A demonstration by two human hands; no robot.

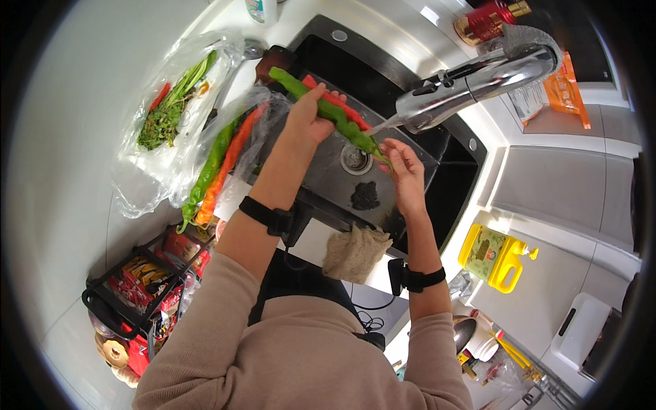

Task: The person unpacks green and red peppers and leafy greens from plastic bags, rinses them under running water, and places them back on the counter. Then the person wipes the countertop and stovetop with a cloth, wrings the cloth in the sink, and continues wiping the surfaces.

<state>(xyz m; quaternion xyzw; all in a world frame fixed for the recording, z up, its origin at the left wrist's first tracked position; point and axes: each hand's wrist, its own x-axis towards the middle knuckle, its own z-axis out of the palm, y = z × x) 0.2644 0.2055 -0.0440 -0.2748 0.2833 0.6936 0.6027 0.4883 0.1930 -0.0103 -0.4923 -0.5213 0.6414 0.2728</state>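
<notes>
Over the black sink [320,177], my left hand [308,115] grips a long green pepper [335,114], with a red pepper [356,117] lying right alongside it. My right hand [405,166] pinches the green pepper at its stem end. Water runs from the chrome faucet [435,105] onto the peppers near that end. Below them are the drain [356,158] and a dark clump [365,196] on the sink floor. Left of the sink, another green pepper [212,166] and an orange-red pepper [230,159] stick out of a clear plastic bag [261,138].
Leafy greens [164,120] lie in a plastic bag [138,184] at the left. A beige cloth [356,253] hangs over the sink's front edge. A yellow jug with a pump [494,259] stands at right; a black basket of packets [138,282] is at lower left.
</notes>
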